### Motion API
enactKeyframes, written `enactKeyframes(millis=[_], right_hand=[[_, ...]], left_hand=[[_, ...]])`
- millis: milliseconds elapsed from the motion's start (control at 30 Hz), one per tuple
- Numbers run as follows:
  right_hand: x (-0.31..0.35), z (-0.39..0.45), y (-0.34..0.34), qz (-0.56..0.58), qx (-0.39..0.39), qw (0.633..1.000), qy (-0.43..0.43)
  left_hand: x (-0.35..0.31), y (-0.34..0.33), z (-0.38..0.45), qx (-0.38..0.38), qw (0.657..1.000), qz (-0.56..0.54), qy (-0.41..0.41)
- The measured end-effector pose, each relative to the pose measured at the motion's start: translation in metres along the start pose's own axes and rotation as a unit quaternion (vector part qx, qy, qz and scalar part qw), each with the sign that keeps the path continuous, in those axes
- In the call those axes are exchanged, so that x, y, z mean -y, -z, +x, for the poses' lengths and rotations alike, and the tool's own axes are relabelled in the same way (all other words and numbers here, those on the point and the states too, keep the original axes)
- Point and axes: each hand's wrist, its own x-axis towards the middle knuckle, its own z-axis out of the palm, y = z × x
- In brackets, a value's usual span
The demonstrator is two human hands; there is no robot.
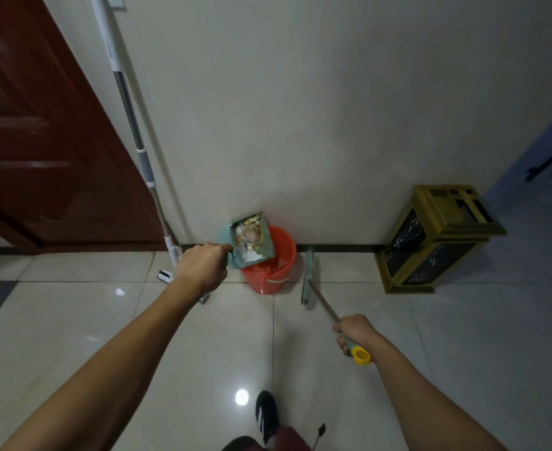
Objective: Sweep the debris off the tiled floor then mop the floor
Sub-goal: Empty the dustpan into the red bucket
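Note:
My left hand (201, 268) grips the handle of a green dustpan (264, 247) and holds it tilted over the orange bucket (268, 278) by the wall. Pale scraps of debris (248, 236) fill the pan. My right hand (354, 332) grips the brown handle of a broom near its yellow end cap (361, 356). The green broom head (308, 276) rests on the tiled floor (105, 320) just right of the bucket. A mop with a long silver and white handle (129, 105) leans against the wall on the left, its head (167, 275) partly hidden behind my left wrist.
A dark red door (40, 141) stands at the left. A gold and black bin (437, 239) sits against the wall on the right. My black shoe (266, 415) is on the tiles at the bottom. A black stand leg (548, 164) shows far right.

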Motion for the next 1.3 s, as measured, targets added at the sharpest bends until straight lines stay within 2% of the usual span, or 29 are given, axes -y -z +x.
enactKeyframes(millis=[367, 867, 1067, 1300], right_hand=[[0.045, 0.039, 0.0, 0.01, 0.012, 1.0, 0.01], [0.044, 0.053, 0.057, -0.016, 0.045, 0.998, 0.028], [0.034, 0.055, 0.07, -0.008, 0.058, 0.998, 0.021], [0.023, 0.056, 0.087, -0.01, 0.067, 0.998, 0.017]], left_hand=[[-0.033, -0.007, 0.041, 0.077, 0.981, 0.113, -0.14], [-0.121, 0.007, 0.043, 0.099, 0.965, 0.181, -0.164], [-0.157, -0.007, 0.029, 0.115, 0.939, 0.225, -0.234], [-0.167, -0.004, 0.033, 0.131, 0.938, 0.24, -0.212]])
